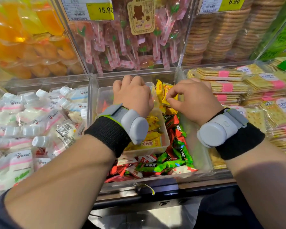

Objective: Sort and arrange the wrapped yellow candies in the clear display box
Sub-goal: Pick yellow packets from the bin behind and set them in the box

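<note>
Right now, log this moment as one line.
left hand: curled at tray far rim, grip hidden | right hand: pinches yellow candy beside tray | tray: holds yellow candies

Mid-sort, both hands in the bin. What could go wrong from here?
1. The clear box rests on loose red and green candies; it could tip and spill its yellow candies back into the mix.
2. The right hand only pinches a yellow candy; it may slip into the pile.

Single head-worn wide-angle view, aimed forward and steeply downward at close range; clear display box (91,103) sits at frame centre; straight lines bow toward the frame edges, notably upper left and right
</note>
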A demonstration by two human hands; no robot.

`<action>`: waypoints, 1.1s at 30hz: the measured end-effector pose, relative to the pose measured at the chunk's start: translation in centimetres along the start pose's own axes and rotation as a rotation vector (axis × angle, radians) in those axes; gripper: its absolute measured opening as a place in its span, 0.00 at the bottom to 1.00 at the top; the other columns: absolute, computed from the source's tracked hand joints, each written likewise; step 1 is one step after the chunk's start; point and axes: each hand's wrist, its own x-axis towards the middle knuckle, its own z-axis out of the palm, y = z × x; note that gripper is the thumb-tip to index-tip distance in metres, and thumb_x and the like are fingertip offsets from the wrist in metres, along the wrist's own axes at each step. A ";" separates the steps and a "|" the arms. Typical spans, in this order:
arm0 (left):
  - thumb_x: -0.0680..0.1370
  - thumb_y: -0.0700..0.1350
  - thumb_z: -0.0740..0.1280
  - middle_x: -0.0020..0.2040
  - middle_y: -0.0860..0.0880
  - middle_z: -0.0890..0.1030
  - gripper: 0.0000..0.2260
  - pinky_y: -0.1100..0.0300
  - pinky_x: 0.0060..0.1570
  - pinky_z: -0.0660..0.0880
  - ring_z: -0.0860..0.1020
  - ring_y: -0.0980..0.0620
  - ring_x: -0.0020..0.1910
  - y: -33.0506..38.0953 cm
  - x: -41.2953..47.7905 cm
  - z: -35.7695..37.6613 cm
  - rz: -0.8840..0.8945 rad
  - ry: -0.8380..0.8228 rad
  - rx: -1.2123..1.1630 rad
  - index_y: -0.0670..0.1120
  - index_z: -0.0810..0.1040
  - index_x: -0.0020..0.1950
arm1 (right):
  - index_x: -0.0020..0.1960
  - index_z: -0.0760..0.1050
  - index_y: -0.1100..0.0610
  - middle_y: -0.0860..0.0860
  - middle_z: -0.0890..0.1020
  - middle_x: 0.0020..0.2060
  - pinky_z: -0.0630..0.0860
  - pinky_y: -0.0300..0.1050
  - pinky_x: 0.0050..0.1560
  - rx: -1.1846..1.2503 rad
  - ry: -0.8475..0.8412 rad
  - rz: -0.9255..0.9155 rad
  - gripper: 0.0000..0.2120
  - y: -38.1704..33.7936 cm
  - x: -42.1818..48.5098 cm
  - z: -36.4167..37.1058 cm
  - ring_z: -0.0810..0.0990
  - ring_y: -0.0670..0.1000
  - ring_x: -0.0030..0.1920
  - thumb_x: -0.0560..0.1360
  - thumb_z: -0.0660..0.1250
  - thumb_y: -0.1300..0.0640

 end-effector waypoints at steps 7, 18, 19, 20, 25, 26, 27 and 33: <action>0.70 0.54 0.66 0.53 0.50 0.75 0.10 0.49 0.57 0.58 0.66 0.44 0.59 1.3 3.5 2.2 0.004 -0.033 0.051 0.51 0.81 0.47 | 0.42 0.78 0.46 0.47 0.78 0.44 0.58 0.50 0.53 -0.045 -0.015 0.013 0.03 0.8 1.3 -0.3 0.69 0.54 0.56 0.72 0.65 0.51; 0.71 0.58 0.65 0.57 0.48 0.73 0.17 0.47 0.58 0.60 0.68 0.44 0.60 2.6 5.2 3.4 -0.079 -0.151 0.044 0.51 0.76 0.55 | 0.48 0.78 0.48 0.48 0.79 0.45 0.58 0.48 0.59 0.020 0.033 0.043 0.06 1.8 1.1 0.3 0.69 0.55 0.56 0.72 0.66 0.53; 0.72 0.57 0.65 0.57 0.47 0.74 0.16 0.47 0.58 0.61 0.69 0.44 0.60 2.6 5.1 3.4 -0.082 -0.149 0.048 0.51 0.76 0.55 | 0.48 0.77 0.48 0.48 0.79 0.44 0.58 0.48 0.58 0.026 0.038 0.042 0.06 1.8 1.1 0.3 0.69 0.54 0.56 0.72 0.66 0.53; 0.72 0.56 0.65 0.57 0.47 0.74 0.15 0.47 0.58 0.61 0.69 0.43 0.60 2.7 5.1 3.3 -0.083 -0.152 0.051 0.51 0.76 0.55 | 0.48 0.77 0.48 0.48 0.79 0.44 0.58 0.47 0.57 0.032 0.046 0.041 0.06 1.9 1.1 0.4 0.70 0.54 0.55 0.71 0.66 0.53; 0.73 0.55 0.66 0.56 0.47 0.77 0.12 0.47 0.59 0.62 0.73 0.42 0.57 2.6 5.0 2.9 -0.128 -0.216 -0.019 0.52 0.76 0.53 | 0.49 0.77 0.49 0.48 0.79 0.43 0.59 0.46 0.56 0.078 0.057 0.037 0.07 2.0 0.8 0.3 0.70 0.53 0.53 0.71 0.66 0.54; 0.73 0.54 0.66 0.56 0.48 0.78 0.10 0.47 0.59 0.62 0.74 0.43 0.57 2.6 5.0 2.7 -0.143 -0.221 -0.048 0.52 0.76 0.52 | 0.49 0.77 0.49 0.48 0.79 0.42 0.59 0.46 0.55 0.087 0.057 0.033 0.07 2.0 0.7 0.2 0.70 0.53 0.53 0.71 0.66 0.54; 0.74 0.54 0.66 0.55 0.48 0.79 0.08 0.47 0.59 0.63 0.74 0.43 0.57 2.6 5.0 2.6 -0.150 -0.219 -0.077 0.53 0.76 0.51 | 0.49 0.77 0.49 0.48 0.79 0.42 0.60 0.46 0.55 0.092 0.059 0.030 0.07 2.0 0.7 0.2 0.70 0.53 0.53 0.71 0.66 0.54; 0.74 0.51 0.66 0.53 0.50 0.82 0.07 0.52 0.53 0.73 0.77 0.45 0.54 2.0 4.3 2.0 -0.099 -0.166 -0.196 0.54 0.78 0.50 | 0.49 0.77 0.49 0.47 0.79 0.42 0.59 0.46 0.58 0.108 0.058 0.033 0.07 1.8 0.1 -0.1 0.70 0.53 0.55 0.72 0.65 0.55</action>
